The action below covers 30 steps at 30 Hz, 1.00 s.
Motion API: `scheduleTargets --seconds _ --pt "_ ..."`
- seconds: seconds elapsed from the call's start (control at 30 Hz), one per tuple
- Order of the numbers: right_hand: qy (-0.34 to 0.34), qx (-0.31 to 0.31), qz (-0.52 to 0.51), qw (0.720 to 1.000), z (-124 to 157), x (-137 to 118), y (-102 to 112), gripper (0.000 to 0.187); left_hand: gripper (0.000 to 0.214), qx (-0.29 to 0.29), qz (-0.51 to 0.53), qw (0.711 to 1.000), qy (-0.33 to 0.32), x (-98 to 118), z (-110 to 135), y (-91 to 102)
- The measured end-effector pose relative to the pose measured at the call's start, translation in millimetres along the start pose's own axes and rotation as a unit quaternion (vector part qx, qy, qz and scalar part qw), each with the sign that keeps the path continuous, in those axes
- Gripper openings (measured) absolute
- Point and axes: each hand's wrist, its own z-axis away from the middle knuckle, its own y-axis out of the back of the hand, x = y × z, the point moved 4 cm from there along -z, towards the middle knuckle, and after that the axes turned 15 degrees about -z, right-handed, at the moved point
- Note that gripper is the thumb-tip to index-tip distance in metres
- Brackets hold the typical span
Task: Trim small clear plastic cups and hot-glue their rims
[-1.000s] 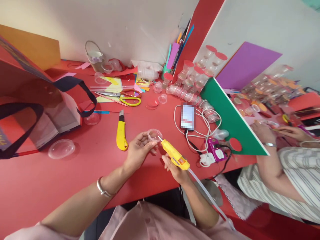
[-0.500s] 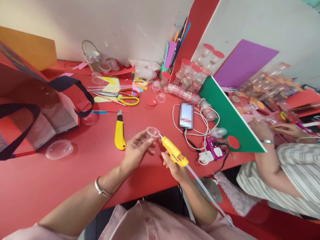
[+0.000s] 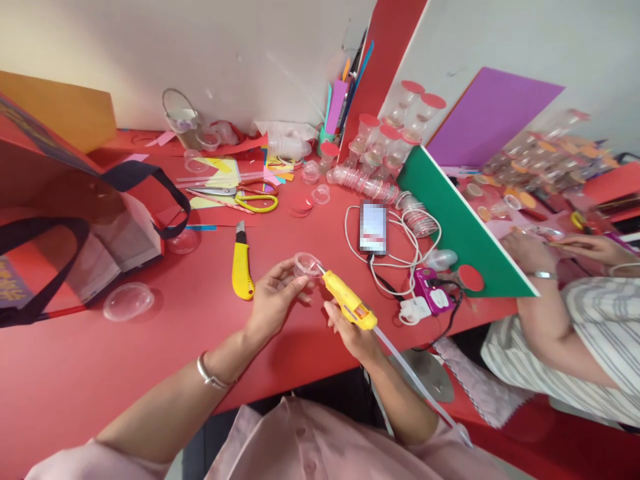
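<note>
Between its thumb and fingers my left hand [image 3: 277, 293] pinches a small clear plastic cup [image 3: 306, 265], held just above the red table [image 3: 200, 360]. My right hand [image 3: 354, 332] is wrapped round a yellow glue gun [image 3: 350, 301], with a long translucent glue stick [image 3: 410, 379] trailing from its back end. The gun's metal nozzle is at the cup's right rim; whether it touches, I cannot tell. Left of my left hand lies a yellow box cutter [image 3: 243, 267] with its blade out. Behind the cup are red paper discs [image 3: 301, 205] and another small clear cup [image 3: 321, 194].
Scissors [image 3: 240, 192] lie on paper scraps at the back. A phone [image 3: 373, 228] with coiled white cable sits right, near a purple power socket [image 3: 434, 292]. A green board [image 3: 455, 227] divides off a co-worker's hands [image 3: 530, 252]. A paper bag [image 3: 115, 247] stands left.
The camera view has shifted slightly. Both hands keep nearly the same pose, with the nozzle still at the cup's rim.
</note>
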Motion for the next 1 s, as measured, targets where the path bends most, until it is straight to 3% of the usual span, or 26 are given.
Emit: scheduleTargets --seconds 0.2,0.4,0.53,1.0 --pt "0.047 -0.055 0.019 0.997 -1 -10 -3 0.025 0.054 -0.006 -0.005 1.0 0.006 -2 0 -0.2" --pt "0.021 -0.035 0.004 0.999 -2 -2 -1 0.024 0.056 -0.046 0.015 0.999 0.015 1 1 -0.6" --pt "0.039 -0.037 0.011 0.999 -1 -3 -1 0.025 0.062 -0.077 0.031 0.996 0.029 -1 -1 -1.9" --pt "0.124 -0.043 0.061 0.99 1 -21 -4 0.021 0.051 -0.032 0.026 0.999 0.014 -2 -2 1.2"
